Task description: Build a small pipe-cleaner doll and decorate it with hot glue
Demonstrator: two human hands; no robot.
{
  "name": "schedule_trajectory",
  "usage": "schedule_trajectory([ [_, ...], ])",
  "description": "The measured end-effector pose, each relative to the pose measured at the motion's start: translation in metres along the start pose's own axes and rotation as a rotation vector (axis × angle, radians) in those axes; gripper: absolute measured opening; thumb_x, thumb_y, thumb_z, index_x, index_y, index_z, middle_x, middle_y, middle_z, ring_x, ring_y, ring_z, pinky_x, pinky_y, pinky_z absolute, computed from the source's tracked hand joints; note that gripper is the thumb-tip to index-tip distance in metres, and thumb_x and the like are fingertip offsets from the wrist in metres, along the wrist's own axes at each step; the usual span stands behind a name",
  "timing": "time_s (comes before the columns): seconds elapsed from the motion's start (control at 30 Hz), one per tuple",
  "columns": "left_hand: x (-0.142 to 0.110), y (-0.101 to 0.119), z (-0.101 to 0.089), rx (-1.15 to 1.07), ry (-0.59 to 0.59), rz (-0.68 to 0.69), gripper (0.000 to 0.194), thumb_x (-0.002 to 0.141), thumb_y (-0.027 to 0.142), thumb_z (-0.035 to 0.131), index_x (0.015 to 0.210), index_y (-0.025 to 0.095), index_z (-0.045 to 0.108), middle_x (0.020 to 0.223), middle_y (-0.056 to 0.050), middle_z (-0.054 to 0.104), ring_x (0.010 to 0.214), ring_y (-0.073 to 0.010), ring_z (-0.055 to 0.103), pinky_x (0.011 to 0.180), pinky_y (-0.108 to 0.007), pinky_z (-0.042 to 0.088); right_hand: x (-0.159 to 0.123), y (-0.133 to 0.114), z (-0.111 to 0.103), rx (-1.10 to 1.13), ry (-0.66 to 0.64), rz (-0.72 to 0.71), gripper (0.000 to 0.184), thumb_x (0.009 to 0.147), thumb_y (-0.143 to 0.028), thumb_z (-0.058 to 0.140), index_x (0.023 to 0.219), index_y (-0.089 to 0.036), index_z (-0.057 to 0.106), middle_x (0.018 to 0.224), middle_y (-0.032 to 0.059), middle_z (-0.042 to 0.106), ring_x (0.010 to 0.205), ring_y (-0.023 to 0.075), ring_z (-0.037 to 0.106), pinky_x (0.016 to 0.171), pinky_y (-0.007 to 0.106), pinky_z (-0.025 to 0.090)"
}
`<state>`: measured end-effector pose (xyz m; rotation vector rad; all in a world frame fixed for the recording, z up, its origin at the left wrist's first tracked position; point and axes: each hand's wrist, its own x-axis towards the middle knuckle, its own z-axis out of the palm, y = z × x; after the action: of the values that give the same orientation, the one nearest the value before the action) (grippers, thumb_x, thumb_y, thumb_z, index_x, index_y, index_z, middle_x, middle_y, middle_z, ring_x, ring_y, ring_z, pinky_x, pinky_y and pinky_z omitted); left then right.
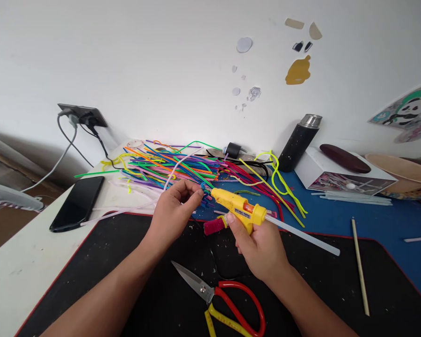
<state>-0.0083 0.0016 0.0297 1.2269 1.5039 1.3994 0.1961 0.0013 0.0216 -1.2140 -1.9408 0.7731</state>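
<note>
Glue gun (pixel 235 202) smooth plastic; scissor blades (pixel 193 282) metal (mat (pixel 324 271) matt).

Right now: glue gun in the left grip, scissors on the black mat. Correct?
Not quite: the head view shows the glue gun in the right grip, not the left. The scissors do lie on the black mat.

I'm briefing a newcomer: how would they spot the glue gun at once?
Find the red-edged black mat, then the right hand over it. That hand holds the glue gun. Unlike the thin yellow pipe cleaners beyond, this yellow tool has a thick body and a pale glue stick jutting from its back.
</note>
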Motion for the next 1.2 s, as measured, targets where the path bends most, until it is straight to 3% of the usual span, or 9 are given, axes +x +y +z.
schedule_trajectory([
  [0.43,0.0014,-0.0050,-0.0010,0.000,-0.013,-0.001,0.025,0.085,0.044,0.076,0.083,0.021,0.067,0.075,0.001,0.063,0.068,-0.0159,0.057,0.063,-0.027,0.045,-0.0004,0.0007,-0.0013,-0.044,-0.001,-0.007,0.048,0.106,-0.054,0.051,0.071,-0.023,0.065,0.043,-0.0012,0.052,0.043,0.0185,0.058,0.044,0.027,0.039],
  [1.0,0.0007,-0.0050,-0.0007,-0.010,-0.018,-0.007,0.024,0.088,0.042,0.075,0.084,0.020,0.066,0.076,0.001,0.063,0.069,-0.0156,0.056,0.065,-0.028,0.044,0.0003,-0.0007,-0.0009,-0.024,0.007,-0.011,0.048,0.105,-0.051,0.052,0.065,-0.025,0.053,0.044,-0.0020,0.053,0.041,0.0164,0.055,0.044,0.027,0.039],
  [1.2,0.0007,-0.0045,-0.0010,-0.013,-0.014,-0.004,0.025,0.088,0.043,0.076,0.083,0.020,0.066,0.076,0.001,0.063,0.069,-0.0156,0.056,0.064,-0.028,0.043,-0.0004,-0.0010,-0.0006,-0.035,0.004,-0.009,0.049,0.105,-0.052,0.052,0.065,-0.025,0.056,0.043,-0.0016,0.053,0.039,0.0161,0.054,0.043,0.027,0.038],
])
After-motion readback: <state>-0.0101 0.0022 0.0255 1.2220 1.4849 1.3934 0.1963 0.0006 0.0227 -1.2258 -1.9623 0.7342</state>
